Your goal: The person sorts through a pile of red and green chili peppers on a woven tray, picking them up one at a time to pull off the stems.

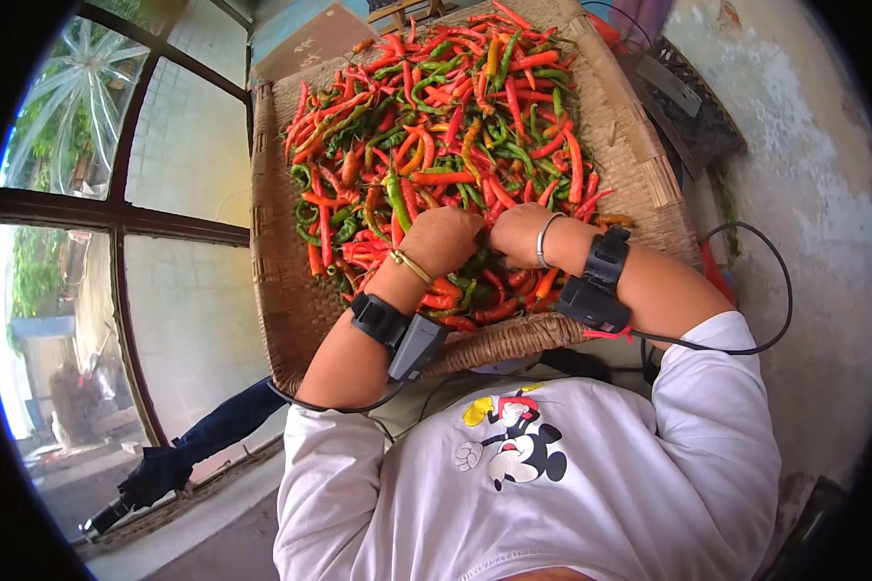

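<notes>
Red, green and orange chili peppers (446, 126) lie heaped in a large woven tray (630, 145). My left hand (444, 238), with a gold-toned bangle at the wrist, is down on the near part of the heap, its fingers curled. Close beside it, my right hand (519, 235) wears a silver bangle and is likewise curled. The two hands nearly meet at their knuckles. Both sets of fingertips point down and are hidden, so what they pinch does not show. A green chili (396, 200) lies just beyond my left wrist.
Dark-framed windows (121, 218) run along the left side. A worn plaster wall (794, 145) stands at the right. Strapped devices (596, 298) sit on both forearms, with a black cable (785, 300) looping out at the right. A dark object (683, 97) is beside the tray.
</notes>
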The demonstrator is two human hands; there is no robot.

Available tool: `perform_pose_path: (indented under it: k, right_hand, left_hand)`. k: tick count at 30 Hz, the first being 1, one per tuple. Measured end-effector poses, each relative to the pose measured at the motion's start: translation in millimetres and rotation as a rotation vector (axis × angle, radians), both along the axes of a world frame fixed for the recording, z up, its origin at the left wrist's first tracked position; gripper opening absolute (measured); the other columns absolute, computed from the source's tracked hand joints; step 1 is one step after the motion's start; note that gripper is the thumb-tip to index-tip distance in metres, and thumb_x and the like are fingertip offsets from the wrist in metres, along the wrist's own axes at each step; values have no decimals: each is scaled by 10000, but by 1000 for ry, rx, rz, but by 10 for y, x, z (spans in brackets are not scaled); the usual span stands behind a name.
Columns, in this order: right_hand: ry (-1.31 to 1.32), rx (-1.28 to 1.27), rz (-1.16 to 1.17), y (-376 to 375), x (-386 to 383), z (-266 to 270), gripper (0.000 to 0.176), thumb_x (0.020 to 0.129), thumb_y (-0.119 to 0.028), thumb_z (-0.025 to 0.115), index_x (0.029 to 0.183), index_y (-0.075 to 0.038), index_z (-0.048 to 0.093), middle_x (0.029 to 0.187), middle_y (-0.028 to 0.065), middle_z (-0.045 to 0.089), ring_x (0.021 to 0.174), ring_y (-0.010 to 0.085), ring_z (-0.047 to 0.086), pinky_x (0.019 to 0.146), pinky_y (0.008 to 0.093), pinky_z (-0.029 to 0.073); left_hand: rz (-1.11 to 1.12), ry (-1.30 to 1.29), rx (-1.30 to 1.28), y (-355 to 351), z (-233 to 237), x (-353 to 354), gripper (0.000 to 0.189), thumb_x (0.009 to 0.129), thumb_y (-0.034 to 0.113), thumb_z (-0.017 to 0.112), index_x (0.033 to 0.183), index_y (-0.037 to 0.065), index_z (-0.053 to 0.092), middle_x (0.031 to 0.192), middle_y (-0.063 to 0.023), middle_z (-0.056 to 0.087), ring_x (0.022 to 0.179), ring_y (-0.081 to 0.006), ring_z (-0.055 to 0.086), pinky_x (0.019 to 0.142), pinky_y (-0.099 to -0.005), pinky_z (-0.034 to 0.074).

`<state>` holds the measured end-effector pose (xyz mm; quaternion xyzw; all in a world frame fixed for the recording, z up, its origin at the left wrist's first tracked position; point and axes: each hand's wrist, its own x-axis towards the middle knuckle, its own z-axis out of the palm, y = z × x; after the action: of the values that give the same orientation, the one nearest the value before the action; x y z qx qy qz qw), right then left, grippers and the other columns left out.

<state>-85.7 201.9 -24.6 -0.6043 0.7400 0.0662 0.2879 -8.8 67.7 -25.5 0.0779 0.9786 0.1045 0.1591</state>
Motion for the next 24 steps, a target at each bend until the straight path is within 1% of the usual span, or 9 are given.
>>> perform_pose_path:
  k: [6, 10, 12, 16, 18, 19, 21, 24]
  right_hand:
    - [152, -76, 37, 16, 72, 27, 158, 705, -92, 555, 818, -72, 664, 835, 102, 639, 808, 259, 614, 664, 363, 489]
    - [227, -65, 43, -1, 86, 97, 152, 715, -93, 545, 805, -78, 667, 819, 94, 642, 797, 246, 618, 647, 359, 491]
    - [305, -110, -5, 2, 48, 63, 152, 717, -94, 539, 799, -81, 666, 819, 92, 642, 796, 231, 620, 637, 356, 491]
    - [304, -194, -70, 0, 1, -43, 156, 725, -107, 536, 811, -88, 664, 826, 94, 642, 799, 236, 619, 640, 360, 489]
    - [234, -33, -19, -9, -4, 18, 167, 741, -120, 526, 835, -95, 663, 845, 86, 644, 816, 238, 618, 646, 364, 488]
    - [235, -34, -20, -14, 0, 68, 167, 741, -120, 526, 835, -95, 663, 845, 86, 644, 816, 238, 618, 646, 364, 488]
    - [222, 76, 8, -29, 12, 149, 173, 753, -133, 523, 852, -100, 661, 864, 77, 645, 835, 234, 615, 652, 365, 487]
    - [253, 73, -20, -25, 47, 134, 178, 760, -136, 516, 859, -102, 661, 866, 67, 645, 848, 222, 614, 656, 364, 487]
  left_hand:
    - [11, 41, -33, 18, 53, 60, 253, 697, 243, 647, 863, 70, 569, 786, -122, 610, 767, -296, 595, 646, -405, 476]
    - [19, 51, -25, -11, -8, 61, 272, 690, 238, 655, 875, 65, 555, 776, -125, 607, 763, -298, 594, 645, -406, 476]
    - [26, 33, -40, -20, -4, 57, 282, 687, 237, 658, 884, 64, 553, 783, -127, 608, 767, -300, 593, 647, -407, 476]
    - [27, 15, -18, -36, 1, 52, 280, 686, 232, 659, 889, 68, 557, 797, -128, 608, 773, -300, 592, 655, -408, 475]
    - [15, 21, -2, -40, 4, 50, 290, 688, 229, 655, 917, 76, 564, 805, -128, 609, 779, -302, 591, 665, -409, 473]
    - [14, 21, -3, -43, -4, 49, 290, 688, 229, 655, 917, 76, 564, 805, -128, 609, 779, -302, 591, 665, -409, 473]
    - [14, 34, 15, -48, -27, 50, 297, 692, 226, 650, 941, 84, 570, 801, -128, 610, 778, -306, 589, 672, -413, 471]
    - [21, 10, 11, -36, -1, 43, 300, 696, 219, 643, 955, 86, 571, 802, -127, 610, 783, -309, 588, 672, -415, 469]
